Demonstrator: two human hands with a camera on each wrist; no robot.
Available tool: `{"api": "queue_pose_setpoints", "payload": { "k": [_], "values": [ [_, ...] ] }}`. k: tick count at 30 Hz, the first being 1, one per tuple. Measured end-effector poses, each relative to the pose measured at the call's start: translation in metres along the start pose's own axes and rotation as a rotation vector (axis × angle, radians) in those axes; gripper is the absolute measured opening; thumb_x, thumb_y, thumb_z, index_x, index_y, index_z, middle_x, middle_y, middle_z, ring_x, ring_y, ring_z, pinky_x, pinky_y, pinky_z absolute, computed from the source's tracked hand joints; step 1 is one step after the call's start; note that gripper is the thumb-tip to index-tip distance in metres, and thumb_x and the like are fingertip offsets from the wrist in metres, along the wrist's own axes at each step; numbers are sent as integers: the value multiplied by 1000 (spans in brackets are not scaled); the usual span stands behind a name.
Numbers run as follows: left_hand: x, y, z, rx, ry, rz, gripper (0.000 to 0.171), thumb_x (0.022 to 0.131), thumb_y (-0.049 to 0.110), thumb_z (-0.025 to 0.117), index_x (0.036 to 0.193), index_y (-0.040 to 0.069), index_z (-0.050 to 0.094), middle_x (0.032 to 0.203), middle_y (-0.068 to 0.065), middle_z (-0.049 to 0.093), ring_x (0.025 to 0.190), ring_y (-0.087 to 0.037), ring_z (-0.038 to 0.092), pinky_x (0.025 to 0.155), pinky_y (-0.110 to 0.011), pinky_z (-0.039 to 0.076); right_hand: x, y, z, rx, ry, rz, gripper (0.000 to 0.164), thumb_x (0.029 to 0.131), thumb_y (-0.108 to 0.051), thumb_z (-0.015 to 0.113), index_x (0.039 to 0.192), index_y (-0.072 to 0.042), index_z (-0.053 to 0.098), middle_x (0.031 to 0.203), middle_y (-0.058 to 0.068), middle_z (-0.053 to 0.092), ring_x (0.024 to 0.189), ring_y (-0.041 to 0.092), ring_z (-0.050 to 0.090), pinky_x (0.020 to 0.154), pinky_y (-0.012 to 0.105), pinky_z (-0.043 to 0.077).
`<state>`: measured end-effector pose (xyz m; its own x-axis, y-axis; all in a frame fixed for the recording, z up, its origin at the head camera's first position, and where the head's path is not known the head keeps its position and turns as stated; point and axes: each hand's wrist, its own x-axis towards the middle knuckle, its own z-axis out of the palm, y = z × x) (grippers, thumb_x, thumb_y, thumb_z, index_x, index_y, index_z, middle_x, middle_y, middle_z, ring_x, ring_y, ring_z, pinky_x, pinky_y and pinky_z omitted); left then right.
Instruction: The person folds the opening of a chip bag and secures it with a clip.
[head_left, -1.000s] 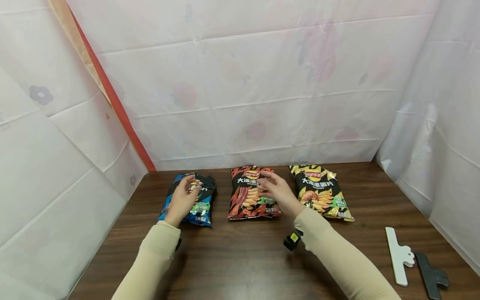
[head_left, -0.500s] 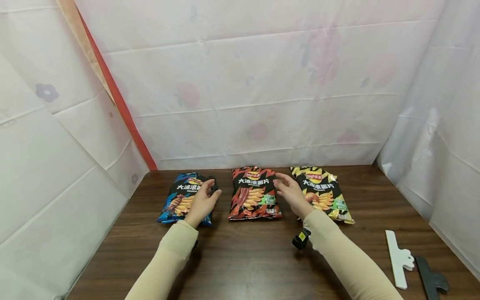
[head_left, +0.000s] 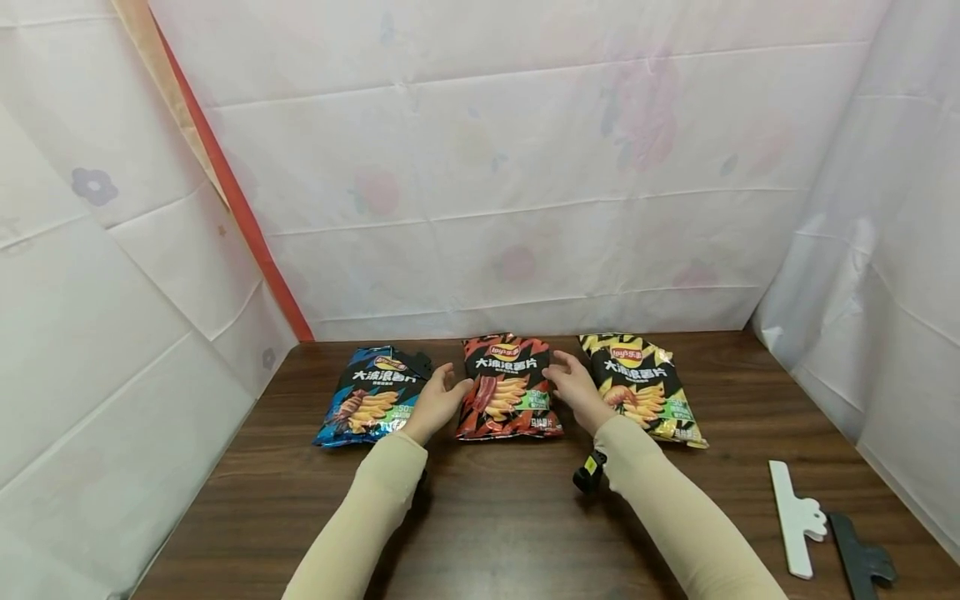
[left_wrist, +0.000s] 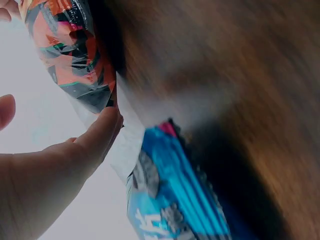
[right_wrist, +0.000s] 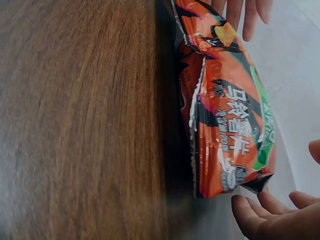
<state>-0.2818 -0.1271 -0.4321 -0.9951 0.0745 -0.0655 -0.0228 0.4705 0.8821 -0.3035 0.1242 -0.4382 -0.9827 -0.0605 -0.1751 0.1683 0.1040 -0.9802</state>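
A red potato chip bag lies face up at the middle of the table's back part. My left hand is at its left side and my right hand at its right side, both with loosely bent fingers. In the right wrist view the fingers are close by the bag's lower corner; whether they touch it I cannot tell. Left of it lies a blue chip bag with a black clip on its top right corner. To the right, partly behind my right hand, is a yellow chip bag.
A white bag clip and a dark grey bag clip lie on the wooden table at the front right. Pale patterned sheets rise behind the table and on both sides.
My left hand has moved right, from over the blue bag to the red bag's left side. My right hand drew off the red bag to the right, then came back in to its edge.
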Motion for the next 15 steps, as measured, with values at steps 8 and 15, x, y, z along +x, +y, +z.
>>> {"api": "queue_pose_setpoints", "payload": {
  "k": [8, 15],
  "values": [
    [11, -3, 8, -9, -11, -79, 78, 98, 41, 56, 155, 1, 21, 154, -25, 34, 141, -41, 36, 111, -56, 34, 7, 6, 7, 9, 9, 57, 65, 101, -21, 53, 156, -11, 19, 152, 22, 34, 141, 37, 35, 112, 56, 33],
    [21, -2, 13, -76, -1, -146, 74, 99, 38, 54, 153, -3, 24, 151, -27, 38, 136, -40, 43, 107, -53, 40, 11, 7, 12, -15, 17, 93, 72, 99, -23, 55, 157, -7, 16, 156, 23, 29, 142, 39, 33, 113, 56, 32]
  ]
}}
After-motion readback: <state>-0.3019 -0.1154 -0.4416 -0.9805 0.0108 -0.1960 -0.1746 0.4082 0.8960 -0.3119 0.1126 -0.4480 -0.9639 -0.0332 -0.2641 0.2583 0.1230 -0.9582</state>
